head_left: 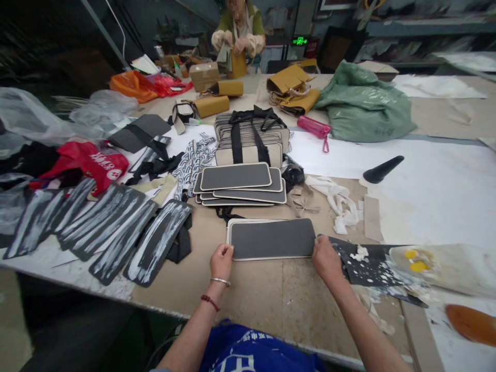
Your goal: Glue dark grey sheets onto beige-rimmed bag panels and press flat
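A dark grey rectangular panel (273, 238) with rounded corners and a pale border lies in front of me on brown board. Pinched at its left end is my left hand (222, 262), while my right hand (325, 258) grips the right end. A second pale edge shows beneath the panel at its upper left. Just beyond sits a loose pile of similar grey panels (236, 176). Farther back stands a stack of beige panels (248, 155) tied with black straps. To the left, several dark panels streaked with white paste (158, 240) overlap one another.
On the right are a paste-spattered dark sheet (364, 263), a clear container with yellow bits (416, 260), a black tapered tool (383, 169) and a brown oval object (470, 321). Across the table a person (238, 36) handles a mustard bag. A green sack (368, 106) lies at back right.
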Demonstrator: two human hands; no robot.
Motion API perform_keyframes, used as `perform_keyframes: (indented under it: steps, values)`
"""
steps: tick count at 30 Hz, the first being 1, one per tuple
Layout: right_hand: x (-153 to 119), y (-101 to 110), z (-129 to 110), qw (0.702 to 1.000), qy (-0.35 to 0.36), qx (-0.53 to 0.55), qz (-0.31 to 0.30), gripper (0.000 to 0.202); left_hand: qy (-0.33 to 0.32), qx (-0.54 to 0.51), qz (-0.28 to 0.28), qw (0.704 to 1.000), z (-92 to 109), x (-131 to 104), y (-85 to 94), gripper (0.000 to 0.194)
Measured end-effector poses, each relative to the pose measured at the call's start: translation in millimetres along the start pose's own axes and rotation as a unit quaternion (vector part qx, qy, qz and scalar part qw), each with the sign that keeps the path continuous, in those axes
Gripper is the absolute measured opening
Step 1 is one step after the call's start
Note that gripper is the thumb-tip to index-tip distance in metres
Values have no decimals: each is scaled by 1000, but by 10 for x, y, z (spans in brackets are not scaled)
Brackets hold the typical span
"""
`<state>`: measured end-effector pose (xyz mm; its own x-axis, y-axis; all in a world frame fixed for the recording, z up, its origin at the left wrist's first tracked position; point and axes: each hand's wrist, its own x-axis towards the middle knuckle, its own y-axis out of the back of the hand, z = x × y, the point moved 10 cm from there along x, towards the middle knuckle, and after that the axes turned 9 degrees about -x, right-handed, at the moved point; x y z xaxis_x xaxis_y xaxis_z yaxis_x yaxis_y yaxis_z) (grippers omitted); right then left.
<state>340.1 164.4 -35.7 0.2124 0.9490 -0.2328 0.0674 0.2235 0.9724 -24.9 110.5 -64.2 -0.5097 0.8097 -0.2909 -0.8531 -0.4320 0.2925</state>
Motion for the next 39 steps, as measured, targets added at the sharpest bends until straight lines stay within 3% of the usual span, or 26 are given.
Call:
perform_keyframes:
  steps: [10, 29, 39]
  values:
    - [-30, 42, -31, 1000, 3, 2, 1, 24, -8, -20, 8, 1000, 30, -55, 12, 24]
    - [20, 17, -62, 998, -2, -65, 2, 24, -2, 95, 29, 995, 124, 14, -20, 14]
    - [22, 33, -70, 998, -13, -64, 6, 22, -10, 151, 11, 988, 111, 25, -34, 13]
